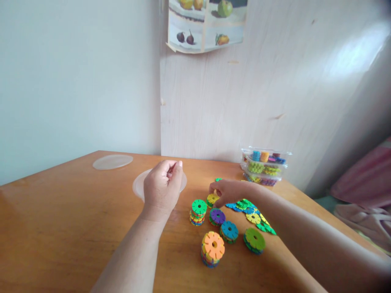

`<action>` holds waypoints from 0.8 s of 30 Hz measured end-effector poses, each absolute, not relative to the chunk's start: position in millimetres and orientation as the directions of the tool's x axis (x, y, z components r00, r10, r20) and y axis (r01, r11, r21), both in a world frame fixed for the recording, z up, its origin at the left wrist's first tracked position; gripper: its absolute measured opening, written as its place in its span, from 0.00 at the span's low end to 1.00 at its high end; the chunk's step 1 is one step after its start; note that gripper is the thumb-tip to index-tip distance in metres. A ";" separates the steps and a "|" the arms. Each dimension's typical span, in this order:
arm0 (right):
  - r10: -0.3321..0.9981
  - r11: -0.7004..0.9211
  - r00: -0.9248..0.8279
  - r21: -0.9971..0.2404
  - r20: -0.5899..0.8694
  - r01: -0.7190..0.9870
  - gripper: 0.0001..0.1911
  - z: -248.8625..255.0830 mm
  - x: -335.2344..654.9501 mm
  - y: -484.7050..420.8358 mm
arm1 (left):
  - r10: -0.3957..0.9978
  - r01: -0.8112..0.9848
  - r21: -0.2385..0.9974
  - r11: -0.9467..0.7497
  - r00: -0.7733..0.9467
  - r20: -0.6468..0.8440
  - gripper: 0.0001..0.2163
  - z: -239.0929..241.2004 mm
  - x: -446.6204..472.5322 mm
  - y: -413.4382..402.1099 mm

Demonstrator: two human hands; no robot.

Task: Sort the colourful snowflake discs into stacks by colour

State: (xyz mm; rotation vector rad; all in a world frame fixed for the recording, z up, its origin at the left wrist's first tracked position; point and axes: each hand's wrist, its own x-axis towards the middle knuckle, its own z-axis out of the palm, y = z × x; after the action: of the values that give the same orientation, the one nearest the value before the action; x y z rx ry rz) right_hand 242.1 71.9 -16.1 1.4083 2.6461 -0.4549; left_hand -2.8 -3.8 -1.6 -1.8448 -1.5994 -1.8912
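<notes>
My left hand [162, 185] hovers over the wooden table [61, 219] with its fingers curled into a loose fist; nothing shows in it. My right hand [227, 191] reaches across and pinches the top of a short yellow-topped stack of plastic discs [211, 200]. Around it stand more stacks of notched discs: a green-topped one [198, 211], a purple-topped one [217, 217], a blue-topped one [229, 232], an orange-topped one [213, 248] and a low green one [254, 240]. Loose discs [250, 211] lie under my right forearm.
Two clear round lids lie on the table, one at the back left [113, 161], one [139, 185] partly behind my left hand. Clear stacked containers of coloured pieces [265, 166] stand against the wall at the back right. Pink fabric [363, 191] lies beyond the table's right edge.
</notes>
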 end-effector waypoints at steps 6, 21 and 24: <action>0.850 0.462 -0.509 -0.271 -0.138 0.844 0.32 -2.7 258.5 70.8 | 0.577 0.655 0.588 -0.475 -0.273 0.770 0.12 -2.9 -5.0 -0.3; 0.949 0.283 -0.289 -0.063 -0.126 0.957 0.24 -5.2 329.5 52.9 | 0.582 0.642 0.591 -0.489 -0.265 0.769 0.11 -3.5 -5.0 -0.8; 0.953 0.280 -0.286 -0.063 -0.101 0.958 0.20 -5.1 324.2 52.0 | 0.580 0.636 0.596 -0.491 -0.272 0.768 0.11 -3.5 -5.3 -0.6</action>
State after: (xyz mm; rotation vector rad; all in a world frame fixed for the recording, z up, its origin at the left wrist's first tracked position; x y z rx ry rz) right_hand 324.2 52.0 -5.1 1.8506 2.4783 -0.1723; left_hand -5.3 -0.6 -3.5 -1.8680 -1.5608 -1.9140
